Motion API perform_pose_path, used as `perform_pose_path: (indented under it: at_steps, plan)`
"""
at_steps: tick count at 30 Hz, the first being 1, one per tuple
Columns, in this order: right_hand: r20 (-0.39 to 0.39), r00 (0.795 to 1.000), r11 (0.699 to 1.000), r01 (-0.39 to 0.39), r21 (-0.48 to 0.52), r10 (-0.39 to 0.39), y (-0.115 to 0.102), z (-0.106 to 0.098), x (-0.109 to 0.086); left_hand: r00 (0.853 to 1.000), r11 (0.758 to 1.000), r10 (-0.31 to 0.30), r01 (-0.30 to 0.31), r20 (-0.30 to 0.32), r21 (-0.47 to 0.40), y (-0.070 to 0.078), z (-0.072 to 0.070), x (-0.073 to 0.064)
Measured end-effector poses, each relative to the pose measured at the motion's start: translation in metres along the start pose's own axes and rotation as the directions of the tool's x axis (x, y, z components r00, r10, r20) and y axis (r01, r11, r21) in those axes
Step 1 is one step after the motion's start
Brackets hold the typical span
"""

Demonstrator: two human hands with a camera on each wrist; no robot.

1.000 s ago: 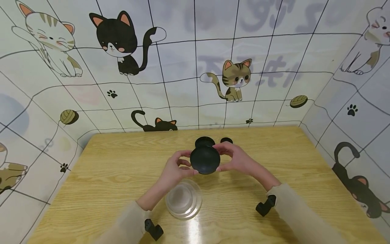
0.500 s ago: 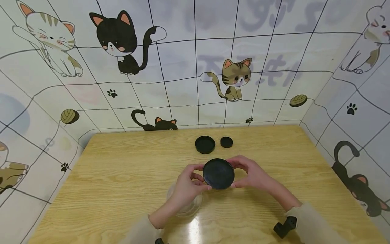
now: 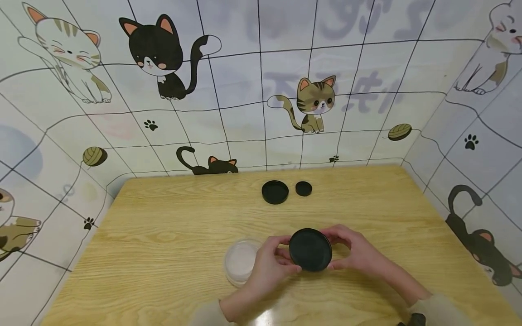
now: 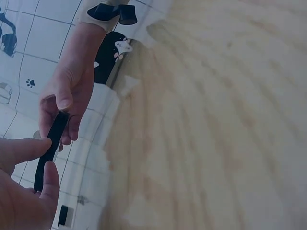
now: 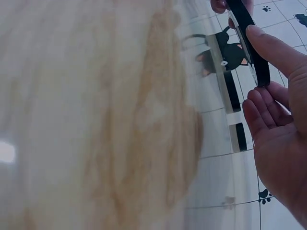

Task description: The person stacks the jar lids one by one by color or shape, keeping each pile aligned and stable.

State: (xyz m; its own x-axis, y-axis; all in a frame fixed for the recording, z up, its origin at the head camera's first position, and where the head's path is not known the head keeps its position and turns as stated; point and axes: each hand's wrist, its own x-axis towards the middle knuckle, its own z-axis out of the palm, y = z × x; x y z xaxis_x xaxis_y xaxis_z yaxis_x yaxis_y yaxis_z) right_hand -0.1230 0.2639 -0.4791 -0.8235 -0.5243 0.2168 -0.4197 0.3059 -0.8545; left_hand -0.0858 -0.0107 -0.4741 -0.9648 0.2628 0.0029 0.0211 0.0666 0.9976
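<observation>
A round black lid [image 3: 311, 250] is held between both hands above the table, its flat face turned up toward the head camera. My left hand [image 3: 269, 265] grips its left edge, and my right hand [image 3: 355, 253] grips the right edge. Seen edge-on in the left wrist view, the lid [image 4: 50, 148] is a thin dark disc pinched between thumbs and fingers. In the right wrist view, the right thumb presses the side of the lid [image 5: 249, 45]. A clear round container [image 3: 238, 260] stands on the table left of the left hand, which partly covers it.
Farther back on the wooden table [image 3: 163, 235] lie a black round lid [image 3: 275, 192] with a raised rim and a smaller black disc [image 3: 303, 188] to its right. Cat-printed walls [image 3: 240, 86] enclose the table at the back and both sides.
Both hands have brought the black lid toward the person and to the right, away from the rear lid it overlapped in view. The clear container and the rear pieces stay put.
</observation>
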Motion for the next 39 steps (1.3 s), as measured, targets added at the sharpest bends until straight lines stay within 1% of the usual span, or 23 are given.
perform_pose_path:
  at_steps: [4, 8, 12, 15, 19, 24, 27, 33, 35, 39]
  plan:
    - [0.003, 0.998, 0.998, -0.055, -0.035, 0.055, 0.003, -0.003, -0.008, 0.999, 0.999, -0.028, 0.029, -0.02, 0.031, -0.003, 0.009, -0.002]
    - [0.008, 0.999, 0.998, -0.052, -0.048, 0.052, 0.005, -0.004, -0.015, 0.999, 0.998, -0.046, 0.047, -0.027, 0.052, -0.007, 0.017, -0.002]
    - [0.026, 0.999, 0.998, -0.045, -0.041, 0.046, 0.009, -0.003, -0.018, 0.996, 0.995, -0.07, 0.074, -0.051, 0.073, -0.01, 0.023, -0.001]
    - [0.039, 0.998, 0.997, -0.051, -0.052, 0.053, 0.011, -0.002, -0.019, 0.995, 0.993, -0.071, 0.078, -0.073, 0.094, -0.011, 0.027, -0.002]
    - [0.043, 0.997, 0.994, -0.065, -0.082, 0.069, 0.011, -0.002, -0.02, 0.995, 0.99, -0.056, 0.066, -0.08, 0.126, -0.011, 0.031, -0.001]
    - [0.057, 0.99, 0.986, -0.122, -0.114, 0.129, 0.009, -0.004, -0.018, 0.996, 0.986, -0.031, 0.043, -0.08, 0.16, -0.014, 0.033, 0.002]
    - [0.063, 0.985, 0.98, -0.15, -0.128, 0.159, 0.007, -0.004, -0.016, 0.997, 0.984, -0.03, 0.043, -0.072, 0.176, -0.016, 0.031, 0.003]
    - [0.073, 0.985, 0.978, -0.147, -0.15, 0.159, 0.007, -0.004, -0.013, 0.998, 0.977, -0.022, 0.032, -0.052, 0.209, -0.014, 0.028, 0.003]
    - [0.076, 0.983, 0.975, -0.15, -0.167, 0.165, 0.008, -0.003, -0.013, 0.999, 0.979, -0.017, 0.026, -0.045, 0.203, -0.012, 0.027, 0.002]
    - [0.081, 0.98, 0.968, -0.163, -0.189, 0.181, 0.011, -0.002, -0.014, 0.999, 0.981, -0.032, 0.04, -0.042, 0.192, -0.011, 0.027, 0.0]
